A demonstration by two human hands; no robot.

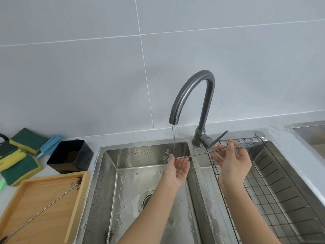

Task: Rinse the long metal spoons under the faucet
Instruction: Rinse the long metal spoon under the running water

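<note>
two bare hands held over a steel double sink. left hand [176, 169] palm up with fingers straight and relaxed, fingertips touching the wet bowl end of a long thin twisted-stem metal spoon [202, 154], right under the thin stream of running water [173, 140]. right hand [232, 160] raised over the divider between the basins, thumb and fingers pinched on the stem near its far end, where a small fork-shaped tip [245, 145] sticks out past the fingers. spoon held nearly level, bridging both hands, tilted slightly up toward the right. above it, a dark grey curved gooseneck faucet [193, 95] with its side lever [219, 138] angled up to the right, mounted at the back between the basins. below the left hand, the stainless steel left sink basin [109, 182], wet and spotted with droplets and bits of foam, round drain [146, 199] near the forearm. below the right hand, a black wire rack [263, 191] set in the right basin. left of the sink on the white counter, a pale wooden tray [35, 208] holding a second long twisted metal spoon [44, 211] lying diagonally, dark crumbs near its upper end. behind the tray, a black square plastic container [70, 156]. at far left, yellow and green scrub sponges [21, 161] in a pile, with a light blue sponge [51, 144] beside them. light grey tiled wall [88, 67] behind everything.
</note>
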